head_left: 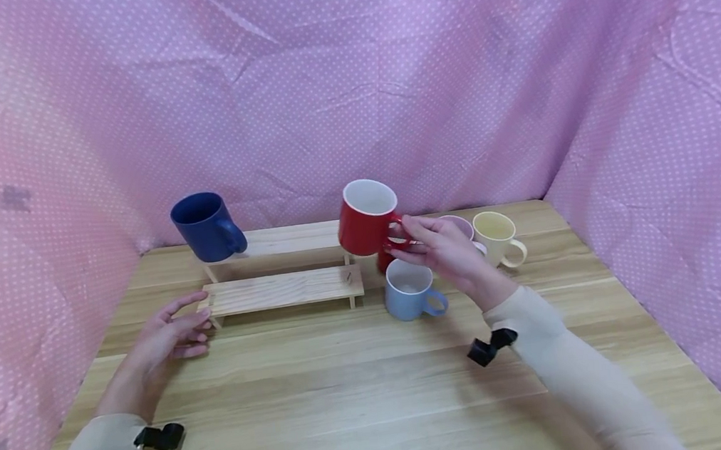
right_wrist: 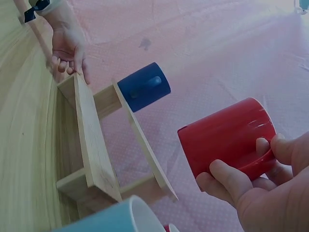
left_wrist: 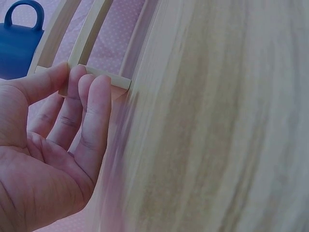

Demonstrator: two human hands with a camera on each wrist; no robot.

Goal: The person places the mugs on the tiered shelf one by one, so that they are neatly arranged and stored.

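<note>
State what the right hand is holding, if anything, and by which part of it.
The right hand holds a red mug by its handle.

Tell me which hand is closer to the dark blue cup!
Left. The left hand is at the left end of the lower shelf, below the dark blue cup. The right hand is farther off, to the cup's right, holding a red cup.

The red mug (head_left: 360, 233) is white inside; from it, the navy mug (head_left: 203, 237) lies at nine o'clock, the powder-blue mug (head_left: 401, 303) at five, the lilac mug (head_left: 460, 224) and pale-yellow mug (head_left: 489, 245) around three. White polka dots pattern the pink cloth (head_left: 349, 97) at twelve. The two-tier shelf (head_left: 285, 290) is pale cream, the wood-grain tabletop (head_left: 324, 400) streaked honey-beige.
</note>
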